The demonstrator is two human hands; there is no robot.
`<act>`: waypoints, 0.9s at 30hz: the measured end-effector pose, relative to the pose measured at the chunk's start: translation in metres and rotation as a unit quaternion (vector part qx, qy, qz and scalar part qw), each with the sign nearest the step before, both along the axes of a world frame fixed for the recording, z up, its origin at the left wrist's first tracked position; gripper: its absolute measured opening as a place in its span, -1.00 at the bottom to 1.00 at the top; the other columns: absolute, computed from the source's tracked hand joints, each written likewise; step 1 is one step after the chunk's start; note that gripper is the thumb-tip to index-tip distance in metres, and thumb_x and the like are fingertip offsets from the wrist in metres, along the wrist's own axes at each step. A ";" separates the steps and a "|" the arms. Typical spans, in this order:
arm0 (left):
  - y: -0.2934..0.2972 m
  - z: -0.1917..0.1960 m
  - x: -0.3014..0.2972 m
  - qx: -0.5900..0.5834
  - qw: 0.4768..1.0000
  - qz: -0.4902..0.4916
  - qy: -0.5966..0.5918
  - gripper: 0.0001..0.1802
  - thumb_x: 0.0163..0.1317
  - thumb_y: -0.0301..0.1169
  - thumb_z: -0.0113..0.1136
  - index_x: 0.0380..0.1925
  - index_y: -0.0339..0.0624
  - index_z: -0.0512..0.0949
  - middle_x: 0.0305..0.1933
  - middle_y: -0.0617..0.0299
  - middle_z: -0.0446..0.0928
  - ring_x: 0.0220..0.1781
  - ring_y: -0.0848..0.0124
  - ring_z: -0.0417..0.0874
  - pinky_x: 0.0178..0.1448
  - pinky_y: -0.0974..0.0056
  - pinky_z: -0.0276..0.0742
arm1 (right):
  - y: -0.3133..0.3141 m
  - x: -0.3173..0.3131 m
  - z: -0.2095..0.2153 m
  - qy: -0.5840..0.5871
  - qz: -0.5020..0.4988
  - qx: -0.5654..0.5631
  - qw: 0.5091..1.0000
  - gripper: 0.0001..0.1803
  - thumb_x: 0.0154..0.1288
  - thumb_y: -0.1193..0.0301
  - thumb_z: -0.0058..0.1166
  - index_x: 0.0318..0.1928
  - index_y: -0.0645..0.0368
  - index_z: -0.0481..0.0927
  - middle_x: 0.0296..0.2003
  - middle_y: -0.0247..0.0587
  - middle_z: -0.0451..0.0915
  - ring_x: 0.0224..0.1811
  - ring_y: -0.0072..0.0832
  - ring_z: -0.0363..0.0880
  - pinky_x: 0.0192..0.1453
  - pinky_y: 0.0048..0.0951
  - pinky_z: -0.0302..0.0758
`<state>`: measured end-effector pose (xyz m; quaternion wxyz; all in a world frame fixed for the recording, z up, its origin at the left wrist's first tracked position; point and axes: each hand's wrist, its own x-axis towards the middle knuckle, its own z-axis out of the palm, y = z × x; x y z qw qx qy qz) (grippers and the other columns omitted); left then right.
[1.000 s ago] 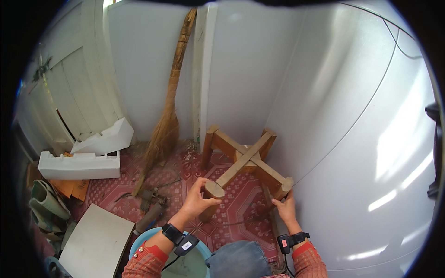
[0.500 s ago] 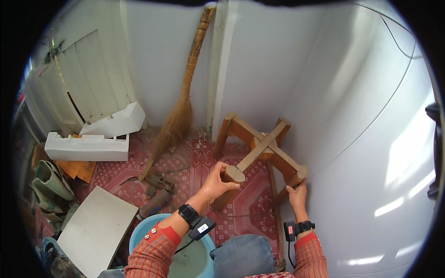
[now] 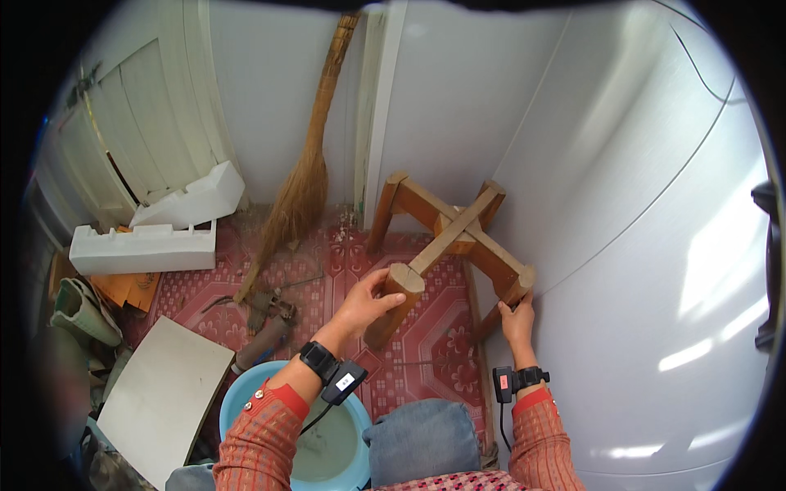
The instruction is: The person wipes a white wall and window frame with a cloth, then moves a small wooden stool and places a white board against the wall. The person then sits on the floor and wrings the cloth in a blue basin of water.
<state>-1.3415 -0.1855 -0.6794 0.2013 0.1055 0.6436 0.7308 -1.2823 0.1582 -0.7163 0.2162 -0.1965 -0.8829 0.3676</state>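
Note:
A four-legged wooden stand (image 3: 465, 227) with crossed bars stands on the red patterned floor, close to the right wall. My left hand (image 3: 358, 307) is wrapped round its near left leg, thumb in front and fingers behind, just below the round leg top. Round the near right leg, under its top, my right hand (image 3: 517, 321) is closed, with its fingers partly hidden. The two far legs are untouched.
A light blue basin (image 3: 358, 465) with cloudy water sits beside my knee. Left of it lies a white board (image 3: 168, 393). A straw broom (image 3: 304, 184) leans in the corner, near white foam pieces (image 3: 147, 250) and rubber boots (image 3: 82, 311). The right wall (image 3: 622, 245) borders the stand.
The whole view has shifted slightly, so everything sits a little higher and further left in the picture. Both hands keep their hold on the stand's legs.

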 end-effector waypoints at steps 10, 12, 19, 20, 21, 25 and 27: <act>-0.003 0.002 0.004 0.048 0.999 0.023 0.011 -0.32 0.28 -0.44 0.30 0.40 -0.09 0.32 0.20 0.36 0.51 0.16 0.53 0.50 0.04 0.39 0.46 | -0.006 0.001 0.003 0.012 0.008 -0.004 1.000 -0.16 0.10 0.63 0.30 0.37 0.32 0.17 0.06 0.27 0.57 0.16 0.05 0.58 0.24 -0.22 0.46; -0.003 0.000 0.003 0.063 0.997 0.035 0.011 -0.33 0.28 -0.46 0.29 0.38 -0.12 0.32 0.21 0.34 0.51 0.19 0.52 0.50 0.07 0.38 0.47 | -0.007 0.002 0.002 0.047 0.025 -0.011 0.999 -0.16 0.10 0.63 0.29 0.38 0.32 0.17 0.06 0.28 0.57 0.16 0.03 0.58 0.24 -0.22 0.46; -0.003 0.001 0.004 0.061 0.997 0.045 -0.009 -0.34 0.21 -0.57 0.31 0.32 -0.30 0.34 0.28 0.15 0.48 0.30 0.38 0.48 0.37 0.31 0.37 | -0.002 -0.001 -0.004 0.019 0.026 0.003 0.999 -0.18 0.12 0.60 0.29 0.37 0.34 0.18 0.05 0.30 0.57 0.17 0.08 0.57 0.25 -0.20 0.45; -0.003 0.002 0.005 0.050 0.998 0.045 0.003 -0.35 0.21 -0.57 0.31 0.32 -0.30 0.34 0.27 0.16 0.48 0.30 0.38 0.48 0.37 0.30 0.37 | -0.002 0.000 -0.004 0.015 0.022 0.005 1.000 -0.18 0.12 0.59 0.30 0.36 0.35 0.18 0.05 0.30 0.57 0.17 0.09 0.56 0.25 -0.19 0.45; -0.004 0.004 0.007 0.051 0.998 0.041 0.005 -0.35 0.21 -0.56 0.32 0.32 -0.29 0.34 0.27 0.16 0.48 0.29 0.38 0.48 0.36 0.30 0.37 | -0.002 0.000 -0.004 0.009 0.009 0.016 1.000 -0.18 0.12 0.57 0.30 0.36 0.35 0.18 0.05 0.31 0.57 0.17 0.10 0.55 0.24 -0.18 0.46; -0.002 0.005 0.007 0.047 0.997 0.054 -0.020 -0.36 0.22 -0.55 0.33 0.31 -0.28 0.35 0.24 0.16 0.50 0.27 0.38 0.50 0.35 0.28 0.39 | -0.003 0.002 -0.006 0.039 0.015 0.019 0.999 -0.19 0.13 0.52 0.31 0.36 0.36 0.19 0.05 0.31 0.57 0.18 0.13 0.54 0.22 -0.14 0.47; -0.001 0.000 0.006 0.045 0.998 0.050 -0.004 -0.35 0.22 -0.53 0.33 0.32 -0.26 0.35 0.23 0.16 0.51 0.25 0.38 0.51 0.34 0.29 0.40 | -0.002 0.001 -0.009 0.065 0.031 0.004 0.997 -0.21 0.14 0.51 0.30 0.34 0.37 0.20 0.05 0.32 0.57 0.17 0.12 0.54 0.21 -0.14 0.47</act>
